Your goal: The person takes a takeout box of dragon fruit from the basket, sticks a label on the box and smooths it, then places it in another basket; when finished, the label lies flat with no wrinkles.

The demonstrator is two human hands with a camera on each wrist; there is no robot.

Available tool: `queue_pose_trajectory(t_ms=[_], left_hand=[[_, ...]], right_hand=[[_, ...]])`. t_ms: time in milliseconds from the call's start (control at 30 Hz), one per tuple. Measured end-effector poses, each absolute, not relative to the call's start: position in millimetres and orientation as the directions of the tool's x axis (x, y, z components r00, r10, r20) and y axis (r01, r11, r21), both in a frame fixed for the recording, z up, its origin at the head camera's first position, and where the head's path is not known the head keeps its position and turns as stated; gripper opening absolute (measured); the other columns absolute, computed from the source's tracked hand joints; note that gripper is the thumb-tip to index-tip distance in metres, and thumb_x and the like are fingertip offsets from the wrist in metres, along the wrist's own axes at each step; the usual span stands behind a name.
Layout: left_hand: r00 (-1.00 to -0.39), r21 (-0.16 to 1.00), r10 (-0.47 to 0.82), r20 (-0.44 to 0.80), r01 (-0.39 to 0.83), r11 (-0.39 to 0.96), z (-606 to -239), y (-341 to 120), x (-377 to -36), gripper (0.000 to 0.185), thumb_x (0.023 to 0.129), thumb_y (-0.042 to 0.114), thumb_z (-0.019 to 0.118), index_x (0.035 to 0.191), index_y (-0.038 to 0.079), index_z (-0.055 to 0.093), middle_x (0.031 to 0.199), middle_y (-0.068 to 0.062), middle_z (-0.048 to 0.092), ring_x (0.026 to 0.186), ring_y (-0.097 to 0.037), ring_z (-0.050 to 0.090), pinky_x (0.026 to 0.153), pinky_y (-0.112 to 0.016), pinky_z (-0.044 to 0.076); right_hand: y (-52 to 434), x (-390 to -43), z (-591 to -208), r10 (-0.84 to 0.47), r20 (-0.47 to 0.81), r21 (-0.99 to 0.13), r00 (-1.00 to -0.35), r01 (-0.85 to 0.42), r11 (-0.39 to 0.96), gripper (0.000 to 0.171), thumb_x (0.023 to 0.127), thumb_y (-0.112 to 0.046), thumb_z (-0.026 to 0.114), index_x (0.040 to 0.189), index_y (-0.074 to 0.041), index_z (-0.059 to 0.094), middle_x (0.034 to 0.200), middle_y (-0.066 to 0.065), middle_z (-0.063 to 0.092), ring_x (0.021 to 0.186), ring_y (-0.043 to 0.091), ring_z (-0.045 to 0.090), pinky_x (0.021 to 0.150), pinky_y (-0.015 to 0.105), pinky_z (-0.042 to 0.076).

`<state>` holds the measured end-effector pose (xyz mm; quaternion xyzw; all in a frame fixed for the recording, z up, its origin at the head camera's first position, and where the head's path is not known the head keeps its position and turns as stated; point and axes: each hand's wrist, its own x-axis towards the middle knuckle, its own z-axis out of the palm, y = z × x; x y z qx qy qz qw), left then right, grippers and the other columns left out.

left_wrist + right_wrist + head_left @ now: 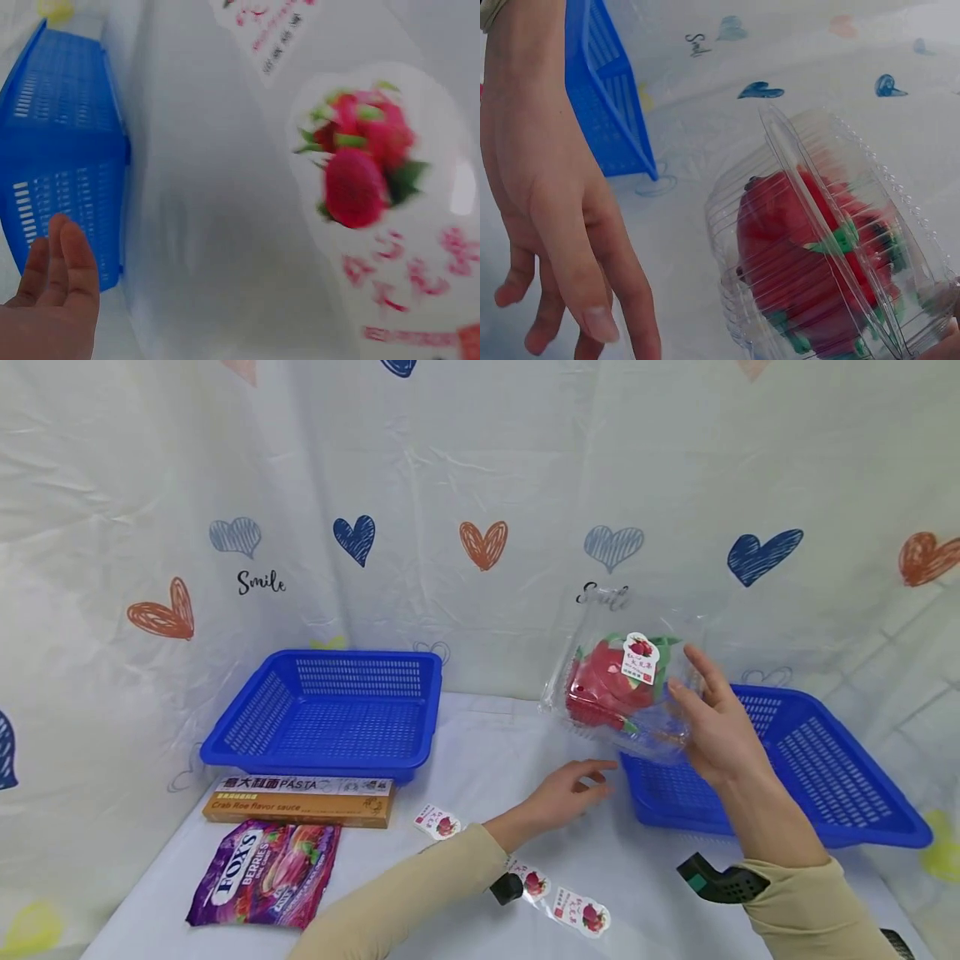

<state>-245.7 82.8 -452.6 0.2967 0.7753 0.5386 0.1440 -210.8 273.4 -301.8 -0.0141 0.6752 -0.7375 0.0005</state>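
Loose dragon-fruit stickers lie nearest; right hand grips the clear plastic clamshell of red dragon fruit above the blue mesh basket, left hand relaxed, holding nothing.

Lighting was bright, even and nearly shadowless; the left wrist view was motion-blurred, with glare on its sticker.

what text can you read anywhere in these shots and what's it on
"Smile": backdrop sheet, under the light blue heart at left; a second one behind the clamshell box is partly hidden.
"PASTA" and "Crab Roe flavor sauce": long pasta box; its Chinese characters are too small to read.
"FOX'S" and "BERRIES": purple candy bag.
Dragon fruit stickers on the table and the box's label: red Chinese characters, blurred, unreadable.
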Motion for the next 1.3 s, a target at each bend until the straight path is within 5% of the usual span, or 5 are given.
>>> queue_pose_trajectory(t_ms=[133,400,733,967,1300], left_hand=[[-0.813,0.932,0.579,0.051,0.246,0.264,-446,96,-248,0.040,0.099,0.036,0.058,0.136,0.022,0.057,0.108,0.009,0.059,0.084,-0.006,0.063,0.065,-0.022,0.052],[-0.871,0.942,0.490,-0.037,0.134,0.309,-445,112,-256,0.026,0.094,0.039,0.064,0.107,0.016,0.065,0.093,0.010,0.061,0.081,-0.011,0.065,0.063,-0.025,0.053],[-0.903,0.947,0.428,-0.019,0.120,0.297,-442,129,-250,0.033,0.088,0.033,0.074,0.115,0.016,0.065,0.089,0.011,0.059,0.073,-0.009,0.063,0.060,-0.027,0.056],[-0.921,0.970,0.388,-0.019,0.077,0.232,-440,135,-246,0.038,0.084,0.023,0.079,0.116,0.010,0.064,0.086,0.007,0.057,0.061,-0.011,0.062,0.062,-0.036,0.058],[-0.915,0.985,0.403,-0.016,0.055,0.164,-436,137,-245,0.042,0.084,0.015,0.079,0.124,0.016,0.066,0.083,0.006,0.055,0.056,-0.011,0.058,0.065,-0.042,0.058]], right_hand=[[271,-209,-307,-0.027,0.025,-0.994,-0.999,-0.022,-0.111,0.068,0.100,-0.036,0.051,0.154,-0.046,0.011,0.160,0.008,0.006,0.135,0.030,0.027,0.082,0.033,0.055],[268,-209,-314,-0.022,0.022,-0.998,-1.000,-0.021,-0.057,0.065,0.102,-0.038,0.046,0.154,-0.047,0.007,0.163,0.008,-0.003,0.143,0.040,0.013,0.106,0.069,0.020],[282,-210,-320,-0.010,0.009,-0.999,-1.000,-0.008,-0.045,0.067,0.101,-0.039,0.048,0.155,-0.046,0.008,0.162,0.004,-0.014,0.143,0.046,0.010,0.076,0.026,0.054],[307,-216,-323,-0.042,-0.003,-0.998,-0.999,0.005,-0.057,0.067,0.101,-0.036,0.048,0.155,-0.045,0.009,0.158,0.000,-0.030,0.115,0.016,0.048,0.075,0.032,0.056],[375,-224,-316,-0.149,0.031,-0.986,-0.988,-0.006,-0.164,0.060,0.105,-0.019,0.041,0.155,-0.042,0.016,0.157,-0.001,-0.022,0.097,0.004,0.061,0.071,0.033,0.057]])
